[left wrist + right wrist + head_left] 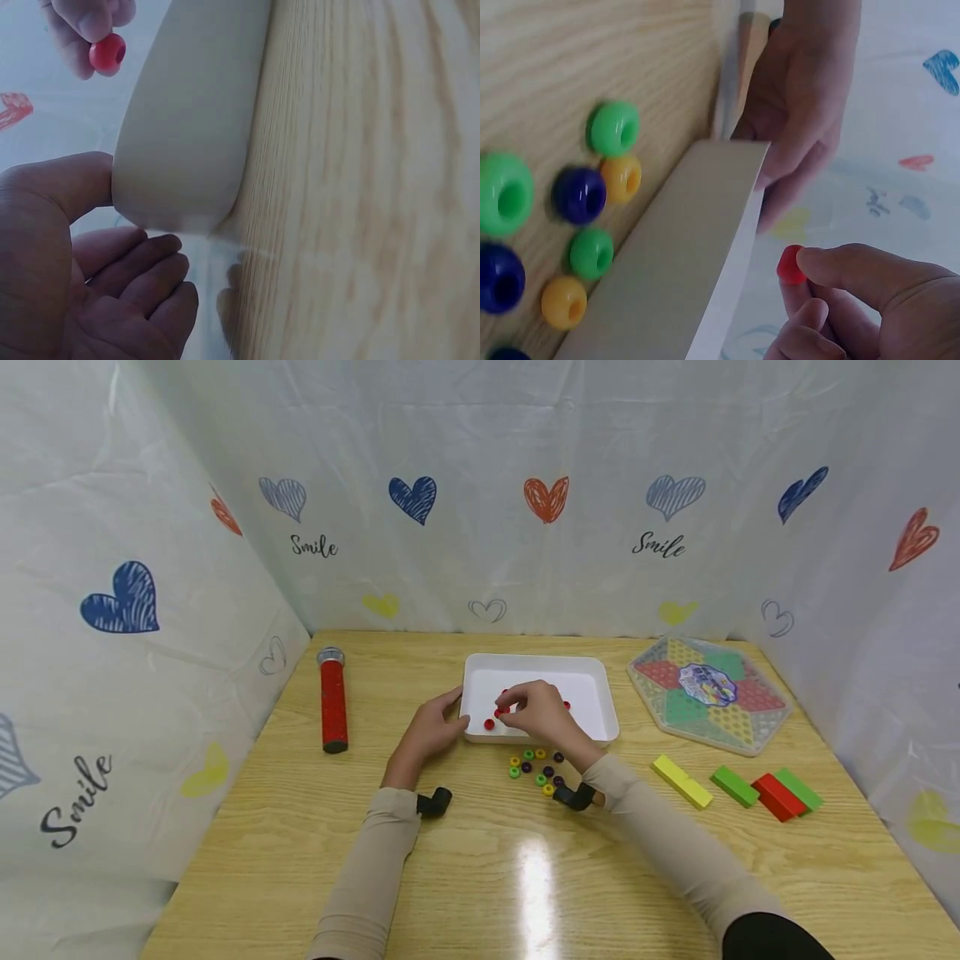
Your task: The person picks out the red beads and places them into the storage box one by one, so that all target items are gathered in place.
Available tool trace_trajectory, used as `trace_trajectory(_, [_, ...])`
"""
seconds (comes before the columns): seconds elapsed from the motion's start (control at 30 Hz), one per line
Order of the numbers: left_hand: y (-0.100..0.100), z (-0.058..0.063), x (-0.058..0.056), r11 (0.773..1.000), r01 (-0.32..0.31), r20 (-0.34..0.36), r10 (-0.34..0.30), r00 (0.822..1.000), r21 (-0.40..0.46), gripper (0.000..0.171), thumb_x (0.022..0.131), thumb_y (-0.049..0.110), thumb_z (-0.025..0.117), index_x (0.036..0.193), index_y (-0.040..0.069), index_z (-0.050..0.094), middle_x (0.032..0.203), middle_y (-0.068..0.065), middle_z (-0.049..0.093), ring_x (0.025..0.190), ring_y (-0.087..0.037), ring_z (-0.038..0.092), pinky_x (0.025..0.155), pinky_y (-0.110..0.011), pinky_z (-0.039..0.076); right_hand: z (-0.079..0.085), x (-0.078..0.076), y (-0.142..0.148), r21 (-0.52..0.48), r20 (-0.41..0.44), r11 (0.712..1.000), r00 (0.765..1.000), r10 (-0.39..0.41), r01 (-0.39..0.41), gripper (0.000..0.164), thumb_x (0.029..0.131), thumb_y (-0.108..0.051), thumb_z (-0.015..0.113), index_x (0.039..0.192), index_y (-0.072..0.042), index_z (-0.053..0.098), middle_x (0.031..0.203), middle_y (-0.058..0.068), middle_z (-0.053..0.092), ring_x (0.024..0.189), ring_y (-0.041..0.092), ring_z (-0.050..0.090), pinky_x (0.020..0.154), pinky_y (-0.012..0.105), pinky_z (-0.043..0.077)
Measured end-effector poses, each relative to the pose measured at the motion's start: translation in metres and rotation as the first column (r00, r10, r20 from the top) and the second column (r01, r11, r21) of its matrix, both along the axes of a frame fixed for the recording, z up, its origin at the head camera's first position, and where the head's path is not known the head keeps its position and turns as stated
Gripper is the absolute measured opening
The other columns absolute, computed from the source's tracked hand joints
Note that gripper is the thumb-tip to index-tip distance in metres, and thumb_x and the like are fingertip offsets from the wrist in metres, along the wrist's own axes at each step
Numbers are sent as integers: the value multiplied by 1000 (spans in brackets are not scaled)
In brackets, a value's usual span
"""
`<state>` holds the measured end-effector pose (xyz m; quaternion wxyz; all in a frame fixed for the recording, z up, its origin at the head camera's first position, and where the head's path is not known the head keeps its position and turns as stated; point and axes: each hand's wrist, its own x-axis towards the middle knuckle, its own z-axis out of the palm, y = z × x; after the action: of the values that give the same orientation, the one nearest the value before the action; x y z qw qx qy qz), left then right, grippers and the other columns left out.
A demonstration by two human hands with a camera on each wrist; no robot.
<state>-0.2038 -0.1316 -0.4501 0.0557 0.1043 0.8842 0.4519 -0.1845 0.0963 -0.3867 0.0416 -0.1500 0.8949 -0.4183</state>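
Observation:
A white rectangular tray (540,740) rests on the table with several small red beads (489,724) inside. My left hand (433,727) holds the tray at its left front corner; in the left wrist view its thumb (86,184) lies at the rim while the other fingers hang loosely beside the end wall. Over the tray, my right hand (542,712) pinches a red bead (790,265) between thumb and finger. The bead's hole shows in the left wrist view. In front of the tray lie loose green, yellow and dark blue beads (580,196).
At the far left lies a red tube (333,706) with a silvery cap. Right of the tray is a hexagonal board-game case (708,693). Yellow (682,782), green (735,786) and red blocks (778,797) lie nearer on the right. A printed curtain (480,560) encloses the table.

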Motion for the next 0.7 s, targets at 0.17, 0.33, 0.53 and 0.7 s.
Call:
trace_trajectory(0.17, [0,0,0,1000,7,2,-7,1000,8,63,96,21,67,154,10,45,157,-12,47,150,-30,37,125,-45,30,-2,-13,9,-5,30,999,998,-49,50,21,86,-12,78,107,-8,80,104,6,78,74,16,58,60,25,48])
trace_trajectory(0.33, [-1,1,0,1000,-2,13,2,1000,7,63,96,22,67,154,10,44,157,-11,46,150,-30,37,125,-45,30,-5,-21,13,30,37,997,996,-78,77,22,86,-13,78,107,-9,80,103,6,78,83,19,60,69,29,50])
trace_trajectory(0.53, [-1,1,0,1000,0,3,0,1000,10,64,96,21,67,154,10,44,157,-12,46,150,-30,37,124,-45,31,-9,-29,19,45,53,995,994,-91,88,22,85,-13,78,107,-8,79,106,9,76,97,24,65,80,36,55])
trace_trajectory(0.7, [0,1,1,1000,0,6,0,1000,24,64,95,20,67,154,9,44,157,-12,46,150,-30,37,125,-44,31,-14,-34,23,23,118,993,986,-114,113,24,86,-12,78,109,-6,78,107,10,76,94,23,68,74,30,56])
